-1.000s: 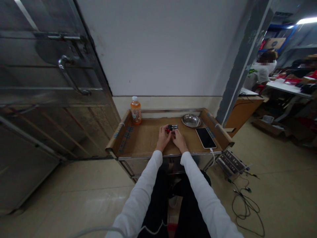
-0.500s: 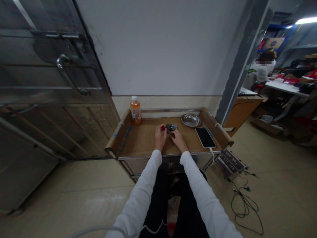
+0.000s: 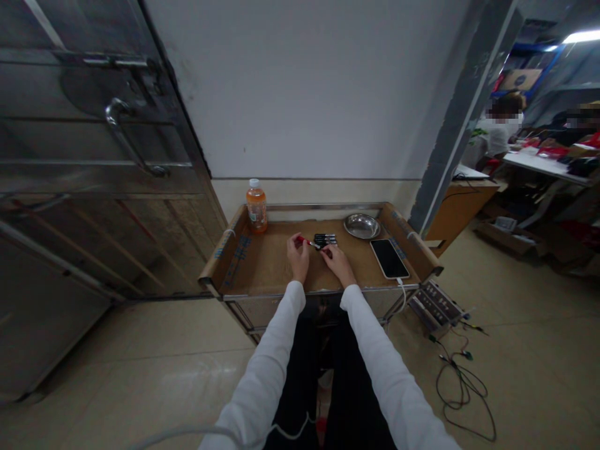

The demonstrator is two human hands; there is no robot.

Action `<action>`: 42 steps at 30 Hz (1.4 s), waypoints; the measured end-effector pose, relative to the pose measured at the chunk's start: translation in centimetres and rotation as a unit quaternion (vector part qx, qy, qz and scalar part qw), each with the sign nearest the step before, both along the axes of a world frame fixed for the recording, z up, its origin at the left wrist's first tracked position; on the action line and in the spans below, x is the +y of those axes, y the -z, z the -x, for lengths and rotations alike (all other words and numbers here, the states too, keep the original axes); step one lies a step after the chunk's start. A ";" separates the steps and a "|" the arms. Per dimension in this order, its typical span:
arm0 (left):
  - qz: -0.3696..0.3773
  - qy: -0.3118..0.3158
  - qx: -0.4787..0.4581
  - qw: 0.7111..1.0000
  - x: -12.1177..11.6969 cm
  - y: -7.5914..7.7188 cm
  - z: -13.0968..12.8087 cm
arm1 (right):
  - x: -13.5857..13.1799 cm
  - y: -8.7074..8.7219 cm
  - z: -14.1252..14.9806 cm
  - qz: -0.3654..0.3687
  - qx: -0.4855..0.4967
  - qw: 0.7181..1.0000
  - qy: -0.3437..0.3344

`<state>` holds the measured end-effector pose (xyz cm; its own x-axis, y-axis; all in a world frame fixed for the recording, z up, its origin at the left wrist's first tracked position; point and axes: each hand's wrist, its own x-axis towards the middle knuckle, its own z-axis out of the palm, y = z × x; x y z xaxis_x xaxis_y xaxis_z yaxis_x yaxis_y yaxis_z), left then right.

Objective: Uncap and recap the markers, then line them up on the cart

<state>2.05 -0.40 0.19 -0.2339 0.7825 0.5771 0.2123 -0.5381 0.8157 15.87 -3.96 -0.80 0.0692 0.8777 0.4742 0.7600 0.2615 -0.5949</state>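
My left hand [image 3: 298, 255] rests on the cardboard-lined cart top [image 3: 269, 265] and pinches a small red-handled tool [image 3: 304, 241] whose metal tip points right. My right hand [image 3: 335, 260] lies beside it, fingers curled by the tool's tip; what it holds is too small to make out. Just beyond the fingers lies a short row of small black pieces [image 3: 325, 238].
An orange drink bottle [image 3: 256, 206] stands at the cart's back left. A steel bowl [image 3: 361, 225] and a dark phone [image 3: 389, 258] on a white cable lie to the right. A metal door [image 3: 94, 156] is at left. Cables [image 3: 462, 387] trail on the floor. People sit at far right.
My left hand has drawn away to the left with the red-handled tool, so the tool now shows between the hands. The right hand stays by the black pieces.
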 end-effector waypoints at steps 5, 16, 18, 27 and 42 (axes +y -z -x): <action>0.013 -0.015 -0.007 1.000 0.2 0.2 0.0 | -0.3 -0.2 0.0 0.005 0.001 1.000 -0.003; 0.028 0.198 0.185 0.962 -0.2 0.2 -0.5 | -0.8 -1.0 0.0 -0.047 -0.008 0.992 0.114; 0.038 0.215 0.249 0.944 -0.3 0.2 -0.6 | -0.7 -0.9 -0.1 -0.046 -0.008 0.992 0.121; 0.031 0.137 0.321 0.936 0.0 0.6 -1.0 | -0.5 -0.4 -0.2 -0.023 -0.022 0.997 0.073; 0.028 0.119 0.339 0.933 -0.6 0.2 -1.2 | -0.1 0.4 -0.5 0.001 -0.030 0.998 0.056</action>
<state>3.21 -1.04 0.03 0.3541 0.7990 0.4859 0.5697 -0.5964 0.5655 16.42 -4.08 -1.22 0.1385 0.8668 0.4790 0.8183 0.1723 -0.5483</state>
